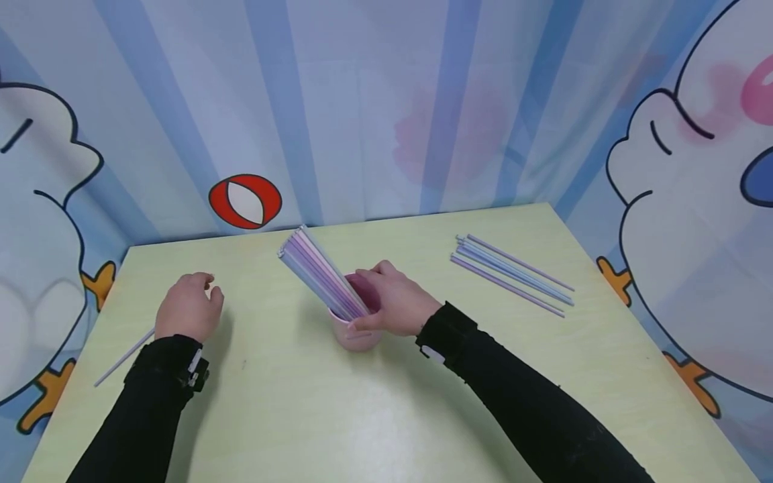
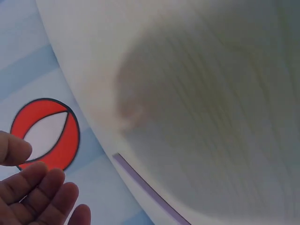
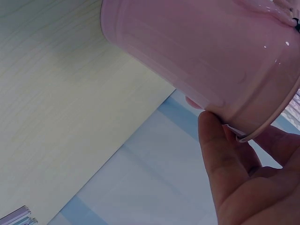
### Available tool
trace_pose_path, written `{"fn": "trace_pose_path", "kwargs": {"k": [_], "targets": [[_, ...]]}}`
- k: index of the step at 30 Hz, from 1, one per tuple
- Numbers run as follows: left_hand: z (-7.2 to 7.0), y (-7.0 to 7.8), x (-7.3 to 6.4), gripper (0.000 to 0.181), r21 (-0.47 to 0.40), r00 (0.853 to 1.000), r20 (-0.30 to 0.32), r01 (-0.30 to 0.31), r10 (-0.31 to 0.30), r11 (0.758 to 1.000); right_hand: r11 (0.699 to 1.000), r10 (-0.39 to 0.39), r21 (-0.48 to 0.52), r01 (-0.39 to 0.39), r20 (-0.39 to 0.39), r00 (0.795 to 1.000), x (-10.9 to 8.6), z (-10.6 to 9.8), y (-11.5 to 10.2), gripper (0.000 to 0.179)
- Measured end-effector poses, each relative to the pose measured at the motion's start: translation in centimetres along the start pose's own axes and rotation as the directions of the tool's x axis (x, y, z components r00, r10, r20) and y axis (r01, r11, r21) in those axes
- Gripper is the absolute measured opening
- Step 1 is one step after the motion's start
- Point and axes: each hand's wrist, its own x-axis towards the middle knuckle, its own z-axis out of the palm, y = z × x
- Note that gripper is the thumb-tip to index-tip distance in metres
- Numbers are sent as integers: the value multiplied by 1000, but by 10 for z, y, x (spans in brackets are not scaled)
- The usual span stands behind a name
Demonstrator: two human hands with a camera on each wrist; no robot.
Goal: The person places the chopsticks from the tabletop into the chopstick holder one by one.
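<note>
A pink cup [image 1: 356,341] stands at the middle of the table, holding a bundle of thin pastel straws [image 1: 320,272] that leans to the left. My right hand [image 1: 401,302] grips the cup by its rim, thumb toward me and fingers on the far side. The right wrist view shows the cup's wall [image 3: 197,56] close up, pinched at the rim. Off to the left, my left hand [image 1: 188,308] hovers over the table with loosely bent fingers and nothing in them. A single purple straw [image 1: 123,355] lies beside it, partly hidden under the hand.
Several purple and light blue straws [image 1: 513,272] lie in a loose group on the right of the table [image 1: 423,416]. A blue striped cloth [image 1: 362,114] with cartoon figures hangs behind the table and along both sides.
</note>
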Motion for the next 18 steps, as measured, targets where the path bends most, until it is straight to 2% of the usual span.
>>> {"fn": "trace_pose_path", "kwargs": {"k": [9,14,18], "targets": [[5,-28,9,40,90,997,72,28,-35,996,1000,8,11,-8,2,1000,-1,0,1,84],[5,-32,9,41,118,988,141,50,-67,992,1000,17,16,-17,7,1000,-1,0,0,84],[4,-32,7,42,145,972,205,81,-110,986,1000,15,17,-15,11,1000,0,0,0,83]]}}
